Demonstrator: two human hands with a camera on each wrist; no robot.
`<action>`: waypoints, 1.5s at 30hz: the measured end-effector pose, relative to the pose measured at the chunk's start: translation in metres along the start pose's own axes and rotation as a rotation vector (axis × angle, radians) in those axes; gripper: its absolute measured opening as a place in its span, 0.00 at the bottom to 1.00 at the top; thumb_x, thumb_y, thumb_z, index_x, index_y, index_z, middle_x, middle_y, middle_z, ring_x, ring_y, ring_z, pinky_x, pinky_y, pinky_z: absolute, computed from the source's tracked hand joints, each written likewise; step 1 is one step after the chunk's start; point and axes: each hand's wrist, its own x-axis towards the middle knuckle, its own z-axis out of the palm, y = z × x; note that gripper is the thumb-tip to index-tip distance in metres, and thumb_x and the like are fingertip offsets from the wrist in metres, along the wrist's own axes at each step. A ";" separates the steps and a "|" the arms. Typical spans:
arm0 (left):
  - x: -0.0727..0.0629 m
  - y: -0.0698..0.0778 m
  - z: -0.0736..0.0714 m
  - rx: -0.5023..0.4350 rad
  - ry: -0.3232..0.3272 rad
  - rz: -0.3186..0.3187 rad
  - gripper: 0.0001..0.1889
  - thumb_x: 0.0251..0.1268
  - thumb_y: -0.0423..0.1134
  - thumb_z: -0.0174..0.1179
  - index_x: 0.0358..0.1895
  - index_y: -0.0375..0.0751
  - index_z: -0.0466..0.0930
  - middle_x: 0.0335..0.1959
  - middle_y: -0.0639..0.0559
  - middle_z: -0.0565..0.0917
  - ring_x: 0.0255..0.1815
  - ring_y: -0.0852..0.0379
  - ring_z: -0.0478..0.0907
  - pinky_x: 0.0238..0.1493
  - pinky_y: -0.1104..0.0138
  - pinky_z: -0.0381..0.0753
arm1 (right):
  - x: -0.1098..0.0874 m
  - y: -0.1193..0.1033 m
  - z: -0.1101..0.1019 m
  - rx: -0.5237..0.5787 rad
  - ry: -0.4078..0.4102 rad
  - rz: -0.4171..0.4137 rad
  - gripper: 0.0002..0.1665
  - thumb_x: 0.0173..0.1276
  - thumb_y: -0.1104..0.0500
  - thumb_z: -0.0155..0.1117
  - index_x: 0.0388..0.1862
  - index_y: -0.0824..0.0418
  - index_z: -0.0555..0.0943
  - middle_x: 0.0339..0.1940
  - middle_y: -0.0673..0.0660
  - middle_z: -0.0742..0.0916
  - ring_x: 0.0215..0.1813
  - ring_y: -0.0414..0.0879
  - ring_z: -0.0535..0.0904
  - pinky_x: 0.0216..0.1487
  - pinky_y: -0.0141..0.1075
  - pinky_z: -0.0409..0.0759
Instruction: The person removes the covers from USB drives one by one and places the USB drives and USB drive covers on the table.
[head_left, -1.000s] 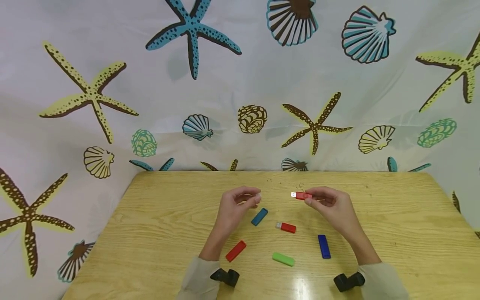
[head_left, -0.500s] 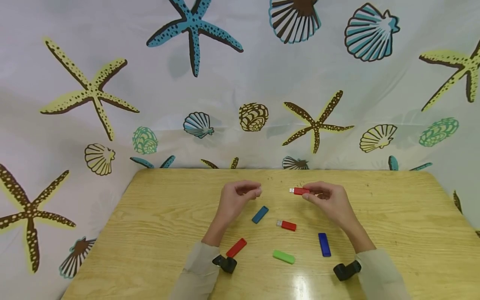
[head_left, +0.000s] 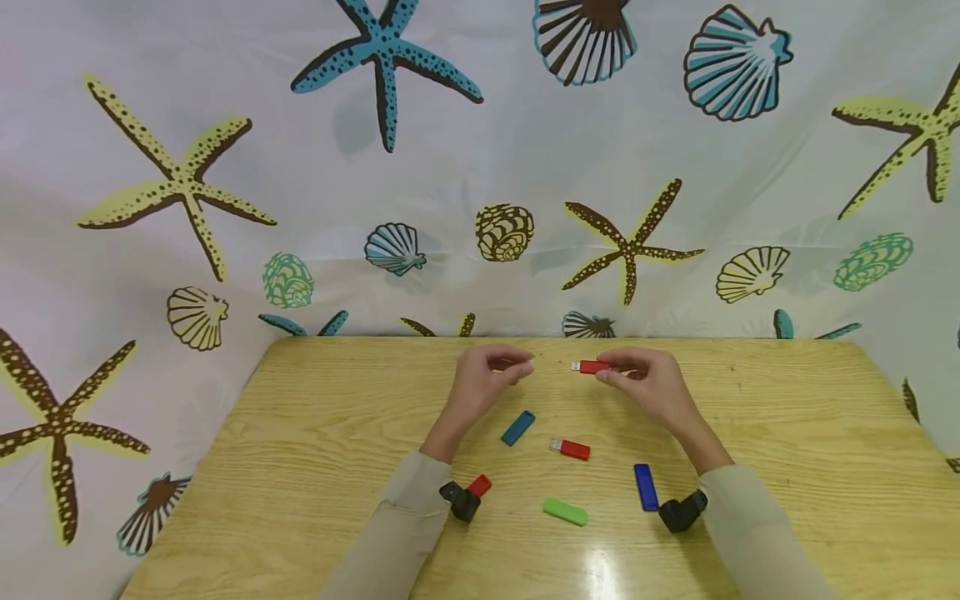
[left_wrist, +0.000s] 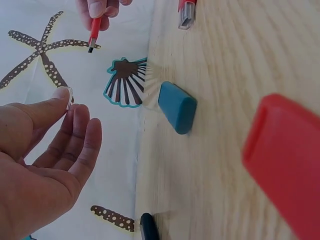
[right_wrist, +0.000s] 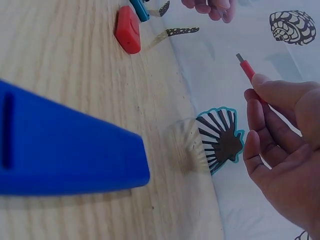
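Right hand (head_left: pixel 648 383) has thumb and fingers pinched on red stick (head_left: pixel 592 367), bare plug (right_wrist: pixel 239 57) jutting past those fingertips toward the left hand (head_left: pixel 483 375). Left thumb and forefinger clamp a small clear piece (left_wrist: pixel 70 98), probably a cap, at their tips, near the plug but apart; which way its mouth faces, can't tell. To fit it well, I'd grip behind the plug, line both up, then push straight, no tilt.
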 end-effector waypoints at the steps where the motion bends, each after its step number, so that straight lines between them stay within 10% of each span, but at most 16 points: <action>1: 0.002 0.000 0.001 0.014 0.000 0.000 0.10 0.67 0.34 0.70 0.47 0.34 0.90 0.41 0.45 0.90 0.38 0.48 0.87 0.40 0.60 0.87 | 0.002 0.001 0.000 0.000 -0.002 -0.001 0.14 0.69 0.59 0.74 0.51 0.64 0.89 0.46 0.59 0.91 0.44 0.50 0.83 0.43 0.30 0.81; 23: 0.036 -0.016 0.026 0.026 0.019 -0.066 0.09 0.68 0.32 0.68 0.47 0.33 0.90 0.44 0.44 0.89 0.44 0.49 0.85 0.47 0.60 0.85 | 0.035 0.024 0.004 -0.005 -0.024 0.080 0.16 0.69 0.60 0.73 0.52 0.66 0.88 0.48 0.62 0.90 0.47 0.54 0.85 0.44 0.34 0.81; 45: 0.045 -0.037 0.041 0.248 0.012 -0.156 0.06 0.66 0.32 0.70 0.43 0.37 0.91 0.43 0.46 0.89 0.45 0.48 0.84 0.51 0.56 0.83 | 0.049 0.037 0.028 -0.065 -0.067 0.079 0.12 0.66 0.64 0.75 0.47 0.66 0.89 0.44 0.61 0.91 0.43 0.52 0.87 0.47 0.40 0.83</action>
